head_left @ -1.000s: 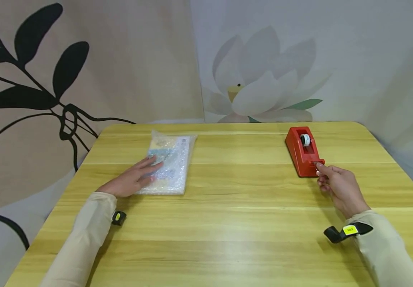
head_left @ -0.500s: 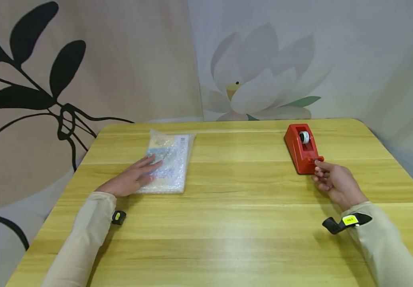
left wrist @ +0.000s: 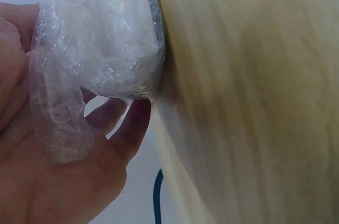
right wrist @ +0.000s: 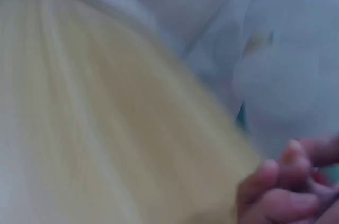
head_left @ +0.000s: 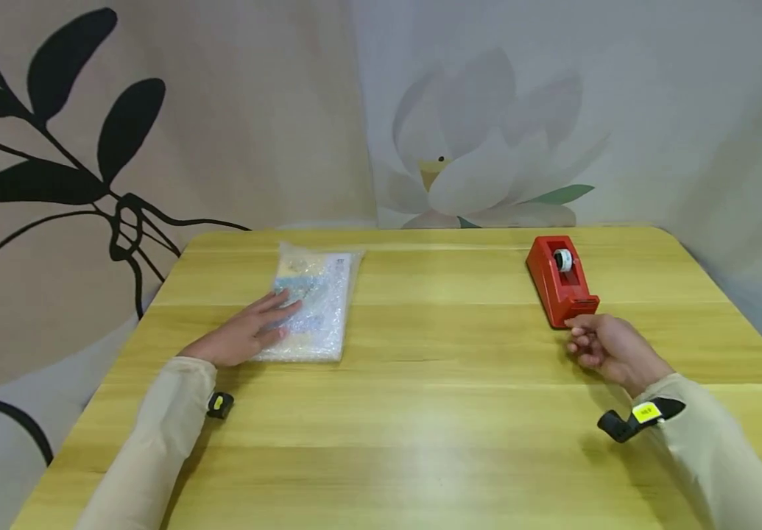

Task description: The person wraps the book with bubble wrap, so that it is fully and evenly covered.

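Note:
My left hand lies with spread, straight fingers on the left side of a flat bubble-wrapped package. A printed cover in pale yellow and blue shows through the wrap. In the left wrist view, the loose end of the bubble wrap lies over the palm. At the right back stands a red tape dispenser with a small tape roll. Just in front of its cutter end, my right hand pinches thumb against forefinger. A thin, clear piece of tape at the fingertips is barely visible; the right wrist view is blurred.
The wooden table extends toward the person, and its far edge meets a wall printed with a lotus and dark leaves. Each forearm carries a black wrist camera, such as the right one.
My right hand has come down and left, from the dispenser's cutter to just in front of its base. The left hand and the package have stayed put.

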Available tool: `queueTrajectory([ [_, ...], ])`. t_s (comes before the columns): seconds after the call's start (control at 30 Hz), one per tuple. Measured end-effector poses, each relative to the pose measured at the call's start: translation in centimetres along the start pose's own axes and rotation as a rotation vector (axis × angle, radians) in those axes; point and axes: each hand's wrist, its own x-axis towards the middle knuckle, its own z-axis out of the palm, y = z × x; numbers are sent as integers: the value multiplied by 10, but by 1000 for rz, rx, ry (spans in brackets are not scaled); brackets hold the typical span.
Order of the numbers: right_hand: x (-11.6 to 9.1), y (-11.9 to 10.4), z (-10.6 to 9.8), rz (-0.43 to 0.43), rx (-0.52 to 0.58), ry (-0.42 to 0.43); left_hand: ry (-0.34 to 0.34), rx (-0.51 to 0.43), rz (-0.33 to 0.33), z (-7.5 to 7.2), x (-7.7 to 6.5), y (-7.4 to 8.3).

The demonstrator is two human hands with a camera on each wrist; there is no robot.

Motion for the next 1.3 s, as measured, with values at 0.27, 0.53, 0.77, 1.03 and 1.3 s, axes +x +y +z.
queueTrajectory([
  [0.27, -21, -24, 50, -331, -643, -168, -1, -17, -9, 3, 0, -1],
  [0.53, -12, -31, 87, -462, -850, -215, -6, -7, -32, 0, 1, 2],
  [0.77, 5, -30, 116, -536, -836, -235, -11, 35, -48, -4, 4, 3],
  [1.03, 31, -23, 151, -591, -815, -237, 6, 44, 8, -9, 7, 8],
  [1.3, 57, -18, 193, -638, -816, -332, -20, 31, -55, -13, 8, 18],
])
